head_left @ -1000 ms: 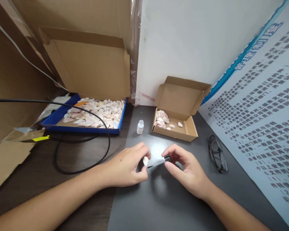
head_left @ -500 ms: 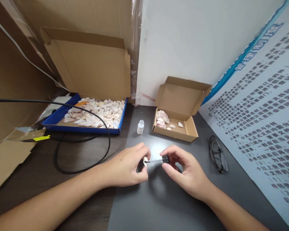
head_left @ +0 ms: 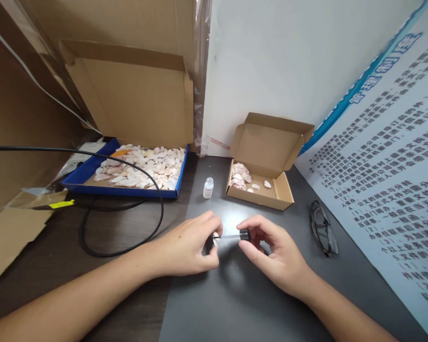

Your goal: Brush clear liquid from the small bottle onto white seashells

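Observation:
Between the thumb and fingers of my left hand (head_left: 196, 244) is a small white seashell (head_left: 216, 240), mostly covered by the fingers. My right hand (head_left: 271, 251) pinches the black cap of a brush applicator (head_left: 244, 235). Its thin clear stem points left, and the dark tip lies against the shell. A small open glass bottle (head_left: 208, 188) with a printed label stands upright on the table beyond my hands.
A blue-edged box (head_left: 124, 191) full of seashells lies open at the back left, a black cable (head_left: 163, 209) looping in front. A smaller cardboard box (head_left: 258, 202) holds several shells. Glasses (head_left: 321, 228) rest at the right, near a printed poster (head_left: 388, 156).
The brush tip has shifted slightly left and up on the shell, and the shell has turned a little in my left fingers. Both hands stay almost in place.

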`<state>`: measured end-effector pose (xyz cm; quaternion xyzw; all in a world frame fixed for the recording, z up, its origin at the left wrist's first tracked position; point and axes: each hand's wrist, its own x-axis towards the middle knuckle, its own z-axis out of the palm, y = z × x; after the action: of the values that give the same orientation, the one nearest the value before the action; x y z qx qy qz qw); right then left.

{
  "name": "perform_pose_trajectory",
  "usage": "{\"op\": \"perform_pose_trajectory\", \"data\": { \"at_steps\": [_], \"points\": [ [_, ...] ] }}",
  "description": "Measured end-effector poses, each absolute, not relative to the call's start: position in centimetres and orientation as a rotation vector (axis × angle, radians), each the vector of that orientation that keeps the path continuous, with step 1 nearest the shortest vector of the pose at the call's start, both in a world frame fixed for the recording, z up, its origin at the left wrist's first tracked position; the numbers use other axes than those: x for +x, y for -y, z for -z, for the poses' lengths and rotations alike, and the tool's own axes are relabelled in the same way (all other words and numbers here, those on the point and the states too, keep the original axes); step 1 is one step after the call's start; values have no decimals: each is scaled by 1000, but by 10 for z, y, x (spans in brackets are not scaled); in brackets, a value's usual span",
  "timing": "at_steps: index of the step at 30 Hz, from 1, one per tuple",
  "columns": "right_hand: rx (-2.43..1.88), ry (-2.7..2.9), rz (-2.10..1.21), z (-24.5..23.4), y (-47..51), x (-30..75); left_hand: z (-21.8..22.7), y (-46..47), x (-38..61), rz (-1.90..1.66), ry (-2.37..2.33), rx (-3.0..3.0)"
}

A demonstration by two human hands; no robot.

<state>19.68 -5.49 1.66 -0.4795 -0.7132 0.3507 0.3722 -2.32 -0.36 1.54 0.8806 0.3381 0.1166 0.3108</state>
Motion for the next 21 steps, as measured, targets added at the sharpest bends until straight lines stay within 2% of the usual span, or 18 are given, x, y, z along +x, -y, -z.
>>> {"op": "perform_pose_trajectory", "data": {
  "at_steps": [21],
  "points": [
    [-1272, 1808, -871, -22, 55, 197, -18, 4, -23, -299, -883, 2324]
  ]
}}
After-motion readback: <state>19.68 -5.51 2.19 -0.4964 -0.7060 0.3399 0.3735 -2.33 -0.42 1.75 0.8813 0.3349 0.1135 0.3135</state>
